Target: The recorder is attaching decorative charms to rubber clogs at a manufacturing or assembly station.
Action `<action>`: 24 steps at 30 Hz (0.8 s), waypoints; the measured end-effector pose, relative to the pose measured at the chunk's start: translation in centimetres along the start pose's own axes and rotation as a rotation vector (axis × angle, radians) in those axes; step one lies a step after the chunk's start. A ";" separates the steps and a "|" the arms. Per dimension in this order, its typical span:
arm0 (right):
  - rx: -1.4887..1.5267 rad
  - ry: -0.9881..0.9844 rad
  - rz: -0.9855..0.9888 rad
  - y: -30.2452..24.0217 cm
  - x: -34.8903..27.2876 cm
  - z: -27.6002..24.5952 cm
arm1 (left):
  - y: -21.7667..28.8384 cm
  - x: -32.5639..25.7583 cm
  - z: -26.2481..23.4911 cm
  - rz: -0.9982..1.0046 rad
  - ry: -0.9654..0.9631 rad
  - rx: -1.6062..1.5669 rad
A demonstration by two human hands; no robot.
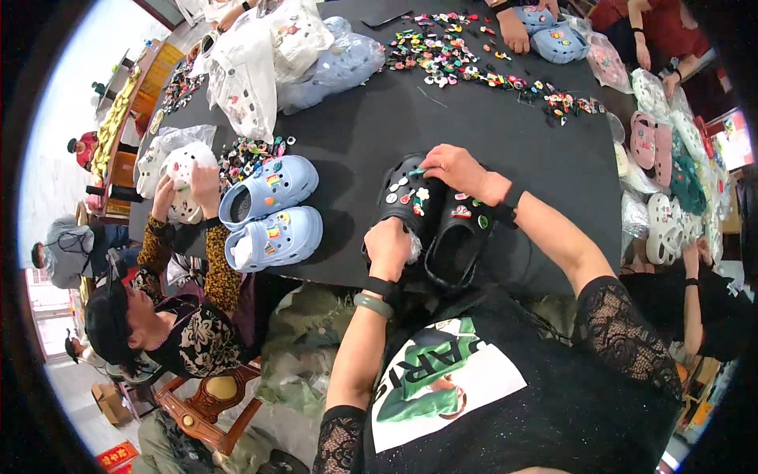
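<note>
Two black clogs [455, 251] lie side by side on the table in front of me, toes pointing away, with small colourful charms on their tops. My left hand [388, 246] reaches into the opening of the left clog [412, 207], its fingers hidden inside. Some clear plastic shows beside that wrist. At the toe of the same clog, my right hand [460, 171] pinches a small green charm [416, 171] against the holes. On this clog sit white, red and flower-shaped charms [407, 196]. The right clog carries a red-and-white charm and a round green one.
A pair of light blue clogs [288, 235] stands to my left, beside a co-worker's hands [189, 192] on a white clog. Loose charms [442, 51] are strewn across the far table [347, 142]. Bagged clogs [272, 55] lie at the far left; more clogs [663, 229] crowd the right.
</note>
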State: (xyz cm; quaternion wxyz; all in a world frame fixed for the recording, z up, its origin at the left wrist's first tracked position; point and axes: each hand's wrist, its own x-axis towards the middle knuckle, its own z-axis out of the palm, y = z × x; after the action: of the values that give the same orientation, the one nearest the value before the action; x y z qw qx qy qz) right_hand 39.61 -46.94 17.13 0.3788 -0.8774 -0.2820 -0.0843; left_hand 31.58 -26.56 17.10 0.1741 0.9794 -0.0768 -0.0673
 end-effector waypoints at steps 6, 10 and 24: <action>-0.150 0.016 -0.102 -0.9 0.0 1.2 | -0.5 0.2 0.6 0.016 0.014 -0.037; -0.335 -0.056 -0.195 -1.9 -0.2 1.7 | -0.6 0.2 0.6 0.012 0.023 -0.036; -0.654 -0.648 -0.299 -3.5 2.0 0.0 | -1.0 -0.4 0.9 0.120 0.044 -0.127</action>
State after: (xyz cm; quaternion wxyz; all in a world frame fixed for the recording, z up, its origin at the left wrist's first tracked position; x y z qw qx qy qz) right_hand 39.35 -44.12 19.99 -0.0404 -0.8815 -0.4671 0.0557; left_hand 31.13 -25.84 15.92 0.2411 0.9613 -0.1272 -0.0401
